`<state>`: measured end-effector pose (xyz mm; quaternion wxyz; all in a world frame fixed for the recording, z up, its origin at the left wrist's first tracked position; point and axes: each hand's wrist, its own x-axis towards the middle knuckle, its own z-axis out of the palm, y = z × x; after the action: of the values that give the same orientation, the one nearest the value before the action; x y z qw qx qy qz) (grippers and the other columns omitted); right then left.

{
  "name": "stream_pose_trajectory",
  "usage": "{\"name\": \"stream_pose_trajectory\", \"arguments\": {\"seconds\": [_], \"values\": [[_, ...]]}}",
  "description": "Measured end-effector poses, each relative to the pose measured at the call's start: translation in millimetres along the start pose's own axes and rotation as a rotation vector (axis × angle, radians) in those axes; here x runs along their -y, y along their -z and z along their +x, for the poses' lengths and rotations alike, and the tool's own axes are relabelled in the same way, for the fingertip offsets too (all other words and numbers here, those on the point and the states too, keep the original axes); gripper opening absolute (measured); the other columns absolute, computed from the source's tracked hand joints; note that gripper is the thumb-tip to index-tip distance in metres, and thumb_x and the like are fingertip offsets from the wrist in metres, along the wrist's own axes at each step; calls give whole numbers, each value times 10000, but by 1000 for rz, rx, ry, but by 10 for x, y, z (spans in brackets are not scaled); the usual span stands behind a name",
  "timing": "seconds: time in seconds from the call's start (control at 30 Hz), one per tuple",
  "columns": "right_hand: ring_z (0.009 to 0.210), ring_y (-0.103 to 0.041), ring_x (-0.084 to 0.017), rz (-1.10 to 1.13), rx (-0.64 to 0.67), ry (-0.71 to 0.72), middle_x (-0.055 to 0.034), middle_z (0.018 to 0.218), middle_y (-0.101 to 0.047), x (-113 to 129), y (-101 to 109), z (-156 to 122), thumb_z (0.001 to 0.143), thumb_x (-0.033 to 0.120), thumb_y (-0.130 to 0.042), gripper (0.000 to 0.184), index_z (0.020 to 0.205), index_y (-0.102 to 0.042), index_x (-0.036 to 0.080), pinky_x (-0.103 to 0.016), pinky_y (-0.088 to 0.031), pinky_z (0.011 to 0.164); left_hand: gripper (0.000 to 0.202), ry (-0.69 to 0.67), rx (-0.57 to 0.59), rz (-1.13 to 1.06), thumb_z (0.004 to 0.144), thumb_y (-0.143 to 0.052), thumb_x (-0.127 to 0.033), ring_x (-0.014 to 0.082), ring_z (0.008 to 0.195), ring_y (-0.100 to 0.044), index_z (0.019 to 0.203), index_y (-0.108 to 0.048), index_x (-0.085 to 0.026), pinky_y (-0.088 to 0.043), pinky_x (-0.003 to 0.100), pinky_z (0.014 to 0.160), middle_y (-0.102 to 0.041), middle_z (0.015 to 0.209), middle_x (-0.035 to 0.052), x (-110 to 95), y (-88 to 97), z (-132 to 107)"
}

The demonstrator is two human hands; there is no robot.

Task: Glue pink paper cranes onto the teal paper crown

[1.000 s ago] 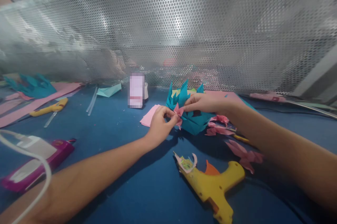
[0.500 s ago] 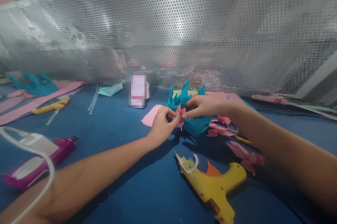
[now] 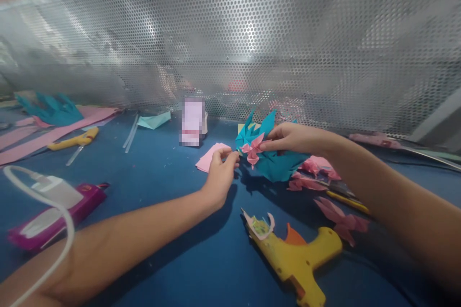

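Observation:
My right hand (image 3: 293,139) pinches a pink folded-paper flower (image 3: 252,150) at its right side, in front of a blue folded-paper piece with pointed tips (image 3: 281,166). Just left of the flower, my left hand (image 3: 221,170) has its thumb and fingertips pressed together. Something tiny and pale shows at those fingertips, too small to name. Behind the left hand lies a stack of pink paper (image 3: 207,159). More pink folded flowers (image 3: 306,182) rest under my right forearm, and another pink flower (image 3: 344,220) lies nearer to me.
A yellow glue gun (image 3: 295,254) lies in front. At left are a magenta power strip (image 3: 88,203) with a white charger and cable, a second yellow glue gun (image 3: 74,141), clear glue sticks (image 3: 130,133) and pink strips (image 3: 61,130). A perforated metal panel (image 3: 216,33) stands behind.
My hands have come apart. The pink flower now sits in my right hand alone, its petals facing me, and my left hand has drawn away from it. The blue piece appears tilted differently.

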<state>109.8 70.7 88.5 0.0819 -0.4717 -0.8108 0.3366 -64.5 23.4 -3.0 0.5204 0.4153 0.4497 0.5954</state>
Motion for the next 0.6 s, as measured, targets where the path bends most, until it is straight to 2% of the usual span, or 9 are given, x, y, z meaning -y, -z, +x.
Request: {"name": "stream_pose_trajectory", "arguments": {"seconds": [0.03, 0.1, 0.17, 0.27, 0.33, 0.43, 0.53, 0.6], "values": [[553, -441, -114, 27, 1, -1, 18, 593, -498, -11, 12, -6, 723, 546, -581, 373, 747, -669, 184, -246, -379, 539, 36, 71, 39, -63, 804, -502, -207, 123, 727, -586, 816, -521, -179, -479, 304, 773, -593, 795, 25, -13, -19, -20], [576, -466, -125, 43, 9, -1, 13, 616, -530, -25, 24, -14, 712, 561, -588, 388, 783, -683, 191, -252, -399, 569, 139, 201, 135, -174, 817, -459, -182, 128, 661, -598, 697, -527, -163, -501, 332, 802, -591, 680, 38, -46, -55, -54], [582, -479, -130, 9, 27, -1, 10, 624, -552, -28, 26, -14, 713, 569, -581, 393, 776, -688, 196, -253, -402, 571, 207, 282, 174, -269, 844, -417, -182, 127, 653, -606, 677, -538, -163, -502, 343, 835, -600, 659, 45, -73, -77, -75], [593, -505, -145, -107, 9, 11, 3, 639, -587, -20, 23, -5, 726, 589, -548, 418, 760, -690, 197, -259, -392, 558, 173, 336, 182, -361, 846, -454, -183, 121, 695, -617, 732, -581, -159, -489, 327, 867, -642, 738, 50, -75, -78, -80], [656, -549, -173, -204, -43, 26, -13, 719, -635, -2, 18, -8, 732, 606, -531, 441, 813, -688, 203, -270, -401, 589, 117, 342, 183, -391, 820, -505, -150, 109, 694, -614, 748, -596, -157, -487, 301, 857, -650, 759, 38, -54, -62, -70], [756, -580, -231, -405, -273, 44, -61, 879, -655, 69, -9, -49, 702, 624, -566, 504, 964, -629, 198, -314, -424, 644, 109, 328, 187, -415, 797, -528, -96, 94, 675, -607, 753, -603, -161, -491, 268, 814, -651, 747, 19, -21, -39, -56], [933, -540, -301, -669, -648, 204, -151, 1046, -594, 201, -75, -135, 721, 536, -615, 541, 1090, -539, 148, -376, -416, 776, 103, 313, 195, -425, 797, -540, -90, 85, 652, -601, 754, -602, -160, -489, 250, 776, -651, 735, 12, -6, -33, -53], [1042, -481, -325, -804, -830, 308, -176, 1126, -544, 296, -131, -197, 782, 449, -584, 471, 1136, -519, 144, -391, -375, 860, 69, 305, 208, -432, 800, -563, -110, 84, 659, -604, 767, -603, -155, -486, 246, 768, -652, 747, 12, -4, -38, -57]]}}
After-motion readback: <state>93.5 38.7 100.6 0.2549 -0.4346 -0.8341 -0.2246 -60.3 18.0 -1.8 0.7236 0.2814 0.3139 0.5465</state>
